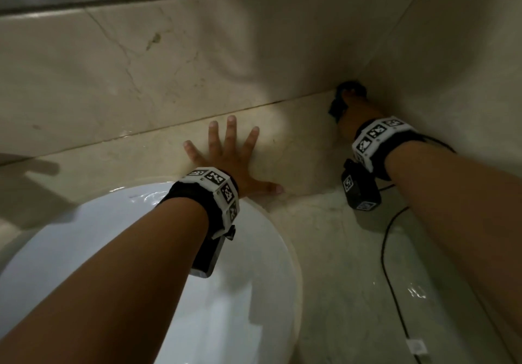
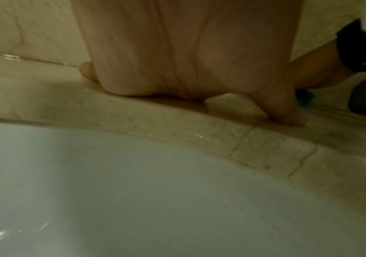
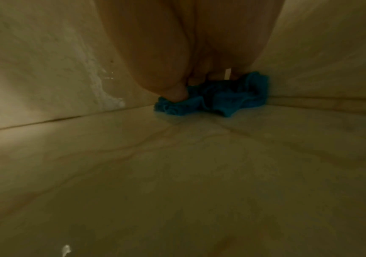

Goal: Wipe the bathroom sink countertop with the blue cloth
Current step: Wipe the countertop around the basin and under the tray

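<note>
Marble countertop: right hand presses blue cloth into corner.

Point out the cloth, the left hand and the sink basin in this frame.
cloth [image 3: 228, 100]: right wrist view, on the bunched blue folds in the corner.
left hand [image 1: 230, 157]: head view, on the back of the hand, flat on the countertop.
sink basin [image 1: 84, 236]: head view, on the white inner wall.
</note>
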`<state>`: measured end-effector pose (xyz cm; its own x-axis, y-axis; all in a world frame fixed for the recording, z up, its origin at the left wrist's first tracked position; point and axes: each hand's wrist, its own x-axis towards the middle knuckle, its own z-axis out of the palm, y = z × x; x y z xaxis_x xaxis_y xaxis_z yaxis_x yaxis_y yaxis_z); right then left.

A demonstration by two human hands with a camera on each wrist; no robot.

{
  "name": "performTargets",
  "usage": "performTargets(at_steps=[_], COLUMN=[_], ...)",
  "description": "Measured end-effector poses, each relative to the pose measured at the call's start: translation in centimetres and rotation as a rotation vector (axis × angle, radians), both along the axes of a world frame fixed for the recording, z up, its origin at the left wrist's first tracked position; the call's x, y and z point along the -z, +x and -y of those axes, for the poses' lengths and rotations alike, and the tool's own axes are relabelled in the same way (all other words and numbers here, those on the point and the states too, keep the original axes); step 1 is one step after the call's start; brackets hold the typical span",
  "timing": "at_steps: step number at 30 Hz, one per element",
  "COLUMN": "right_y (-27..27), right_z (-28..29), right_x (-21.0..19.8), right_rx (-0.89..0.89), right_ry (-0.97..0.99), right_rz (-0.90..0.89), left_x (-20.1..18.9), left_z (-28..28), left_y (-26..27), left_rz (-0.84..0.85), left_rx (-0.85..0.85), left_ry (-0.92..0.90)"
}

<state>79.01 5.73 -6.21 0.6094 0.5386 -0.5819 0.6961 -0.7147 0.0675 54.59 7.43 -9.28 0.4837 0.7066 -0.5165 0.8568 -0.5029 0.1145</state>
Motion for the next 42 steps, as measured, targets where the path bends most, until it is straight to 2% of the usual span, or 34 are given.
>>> performTargets(at_steps=[2,4,8,13,16,18,22,25,27,30,34,38,42], right_y=[-0.2,-2.0,-3.8,-0.2,-0.4,-2.8,-9.2,-9.8,-7.3,-2.9,-1.4,-5.6,-10.5], right_z=[-0.6,0.6,4.3,2.9,2.5,3.0,6.3,10.2,11.9,13.1,10.8,9.1,11.5], right_x=[0.0,0.2,1.7,1.8,1.5,1.3,1.7,2.3,2.2,1.9,1.9,2.0,2.0], right_rx=[0.063,-0.047,-0.181,-0.077,-0.068,-0.120,-0.361,-0.450,-0.374,-0.160,-0.069,-0.182,-0.377], right_ry=[-0.063,0.088,0.201,0.191,0.250,0.260,0.312,0.354,0.350,0.284,0.266,0.321,0.407], right_rz=[-0.033,-0.016,-0.064,-0.026,-0.008,-0.039,-0.068,-0.082,-0.095,-0.062,-0.021,-0.054,-0.051], left_x=[-0.2,-0.3,-0.4,-0.3,-0.4,-0.5,-0.7,-0.8,-0.8,-0.7,-0.2,-0.1,-0.2], left_z=[0.1,0.0,-0.1,0.0,0.0,-0.1,-0.2,0.4,1.1,2.5,3.2,3.3,3.2], left_y=[0.0,0.0,0.0,-0.1,-0.1,0.0,0.2,0.0,0.0,0.1,0.1,0.1,0.2], left_rz=[0.001,-0.002,-0.004,-0.001,0.000,-0.004,-0.034,-0.032,-0.009,0.025,0.010,-0.007,-0.022], left_rx=[0.004,0.005,0.005,0.008,0.008,0.012,0.012,0.022,0.053,0.103,0.082,0.093,0.106], left_ry=[-0.006,-0.014,-0.014,-0.009,-0.010,-0.017,-0.018,0.003,0.017,0.018,-0.008,0.007,0.007])
